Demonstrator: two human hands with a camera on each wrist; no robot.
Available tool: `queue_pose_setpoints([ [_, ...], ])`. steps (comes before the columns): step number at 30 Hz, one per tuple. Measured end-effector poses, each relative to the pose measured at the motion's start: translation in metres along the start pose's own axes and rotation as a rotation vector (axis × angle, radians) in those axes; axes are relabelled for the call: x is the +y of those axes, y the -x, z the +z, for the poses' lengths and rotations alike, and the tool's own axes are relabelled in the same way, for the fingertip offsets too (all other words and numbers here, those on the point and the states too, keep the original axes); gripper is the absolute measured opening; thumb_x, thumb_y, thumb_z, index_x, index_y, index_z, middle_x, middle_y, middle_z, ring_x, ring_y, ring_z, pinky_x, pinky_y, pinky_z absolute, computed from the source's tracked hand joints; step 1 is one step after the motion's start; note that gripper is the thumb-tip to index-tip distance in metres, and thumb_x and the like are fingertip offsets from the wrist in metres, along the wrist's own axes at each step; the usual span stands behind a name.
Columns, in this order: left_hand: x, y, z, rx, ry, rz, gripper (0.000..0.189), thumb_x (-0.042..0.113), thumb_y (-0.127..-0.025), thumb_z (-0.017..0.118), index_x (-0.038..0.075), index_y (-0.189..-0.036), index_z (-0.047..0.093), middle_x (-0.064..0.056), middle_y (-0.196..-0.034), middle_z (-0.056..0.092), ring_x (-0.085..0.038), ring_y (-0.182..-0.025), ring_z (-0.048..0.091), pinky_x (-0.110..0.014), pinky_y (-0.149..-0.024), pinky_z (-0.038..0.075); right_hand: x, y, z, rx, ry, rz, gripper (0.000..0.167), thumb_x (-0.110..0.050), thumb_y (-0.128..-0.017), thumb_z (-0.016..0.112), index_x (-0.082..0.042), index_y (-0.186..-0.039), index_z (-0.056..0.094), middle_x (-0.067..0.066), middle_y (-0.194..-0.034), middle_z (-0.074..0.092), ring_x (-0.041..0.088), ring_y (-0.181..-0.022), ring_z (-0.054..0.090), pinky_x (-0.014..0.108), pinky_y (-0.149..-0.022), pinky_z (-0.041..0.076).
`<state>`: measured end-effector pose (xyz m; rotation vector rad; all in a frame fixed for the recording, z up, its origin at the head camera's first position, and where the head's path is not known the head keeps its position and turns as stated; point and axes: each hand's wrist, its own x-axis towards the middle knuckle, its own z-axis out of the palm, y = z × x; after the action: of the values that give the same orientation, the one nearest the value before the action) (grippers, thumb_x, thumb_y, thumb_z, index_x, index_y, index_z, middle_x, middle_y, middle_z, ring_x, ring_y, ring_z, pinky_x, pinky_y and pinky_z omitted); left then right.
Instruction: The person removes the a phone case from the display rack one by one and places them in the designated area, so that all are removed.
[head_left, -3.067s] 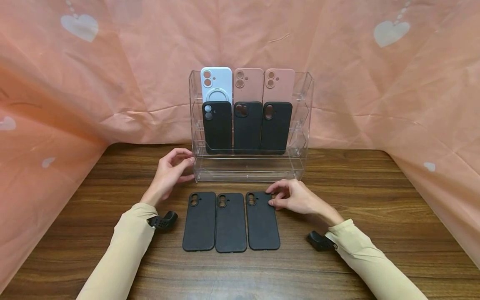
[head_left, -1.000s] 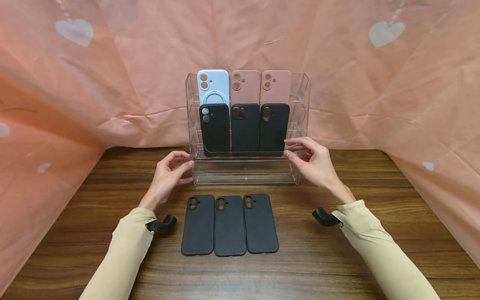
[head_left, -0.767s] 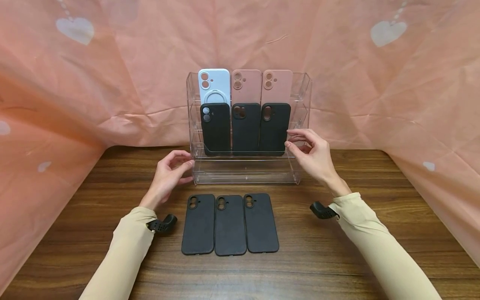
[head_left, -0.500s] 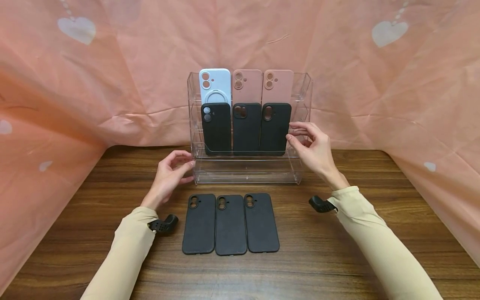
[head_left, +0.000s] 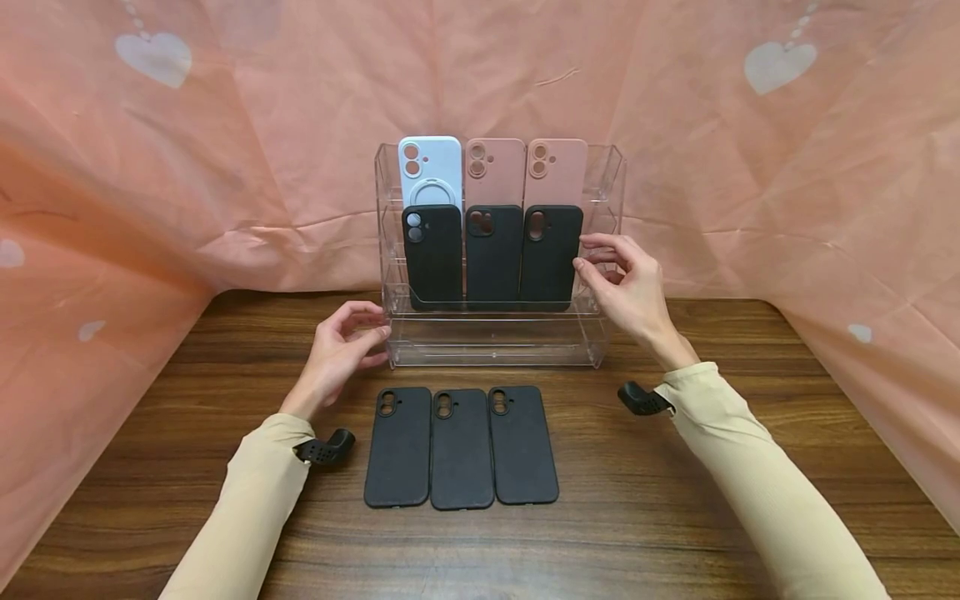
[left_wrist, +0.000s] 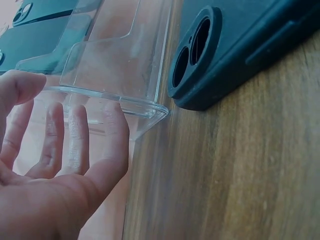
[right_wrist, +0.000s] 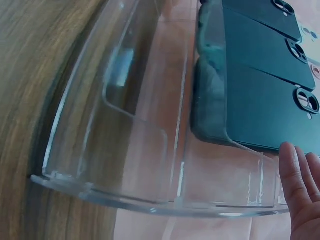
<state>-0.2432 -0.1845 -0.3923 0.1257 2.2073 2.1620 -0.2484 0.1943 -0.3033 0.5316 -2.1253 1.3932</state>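
Clear stand (head_left: 491, 337) on table (head_left: 660, 500), black phone case (head_left: 551, 262) upright at right of its black row; right hand (head_left: 630, 287), fingers loosely extended, at that case's edge; left hand (head_left: 337, 346), fingers relaxed, at stand's left side

Around the clear rack (head_left: 493, 357), a grip could pass over the worktop (head_left: 750, 350) well to its right or into its lowest tier (head_left: 450, 335), while the left grip (head_left: 341, 346) blocks its lower left side, the right grip (head_left: 632, 287) its right side, and three flat black cases (head_left: 462, 450) lie before it.
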Motion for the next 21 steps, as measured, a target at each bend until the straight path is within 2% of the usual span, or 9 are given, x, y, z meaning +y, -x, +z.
queue_pose_setpoints([
  [1,0.0,0.0,0.0,-0.001,0.002,0.0,0.029,0.007,-0.096,0.07,0.016,-0.121,0.058,0.002,-0.116,0.061,-0.015,-0.104,0.07,-0.038,-0.082,0.065,0.0,-0.002,0.0,0.003,-0.001,0.002,0.03,0.007,-0.089,0.071,0.011,-0.118,0.066,-0.016,-0.098,0.062,-0.004,-0.085,0.066,0.008,-0.07,0.054],
  [4,0.0,0.0,0.0,-0.003,0.006,0.001,0.028,0.007,-0.097,0.069,0.016,-0.12,0.058,0.003,-0.115,0.062,-0.014,-0.104,0.07,-0.039,-0.082,0.065,-0.003,-0.006,0.002,0.009,-0.018,0.007,0.03,0.006,-0.09,0.07,0.012,-0.119,0.066,0.007,-0.1,0.067,-0.004,-0.086,0.066,0.008,-0.071,0.054],
  [6,0.0,0.001,0.0,-0.004,0.007,0.002,0.027,0.007,-0.097,0.069,0.016,-0.12,0.058,0.003,-0.114,0.062,-0.014,-0.104,0.071,-0.039,-0.083,0.065,-0.004,-0.008,0.003,0.01,-0.03,0.012,0.03,0.005,-0.09,0.07,0.012,-0.119,0.065,0.022,-0.105,0.066,-0.004,-0.087,0.066,0.009,-0.071,0.054],
  [8,0.0,0.001,0.0,-0.001,0.009,0.002,0.026,0.006,-0.097,0.069,0.017,-0.119,0.059,0.003,-0.114,0.062,-0.014,-0.105,0.071,-0.039,-0.083,0.065,-0.006,-0.011,0.004,0.011,-0.038,0.013,0.031,0.004,-0.091,0.07,0.012,-0.12,0.065,0.031,-0.11,0.064,-0.003,-0.088,0.066,0.009,-0.071,0.053],
  [13,0.001,0.001,0.0,0.005,0.009,0.003,0.024,0.008,-0.097,0.069,0.017,-0.117,0.059,0.002,-0.113,0.063,-0.014,-0.103,0.071,-0.04,-0.082,0.065,-0.003,-0.018,0.007,0.043,-0.012,0.014,0.031,0.002,-0.091,0.07,0.011,-0.12,0.065,0.032,-0.11,0.064,-0.003,-0.089,0.064,0.008,-0.071,0.051],
  [21,0.002,0.001,0.0,0.012,0.006,0.001,0.023,0.01,-0.097,0.069,0.017,-0.116,0.06,0.002,-0.113,0.062,-0.013,-0.101,0.07,-0.039,-0.081,0.065,0.026,-0.031,0.009,0.12,0.014,-0.019,0.032,-0.002,-0.089,0.075,0.002,-0.12,0.07,0.024,-0.109,0.066,-0.003,-0.09,0.064,0.009,-0.07,0.053],
])
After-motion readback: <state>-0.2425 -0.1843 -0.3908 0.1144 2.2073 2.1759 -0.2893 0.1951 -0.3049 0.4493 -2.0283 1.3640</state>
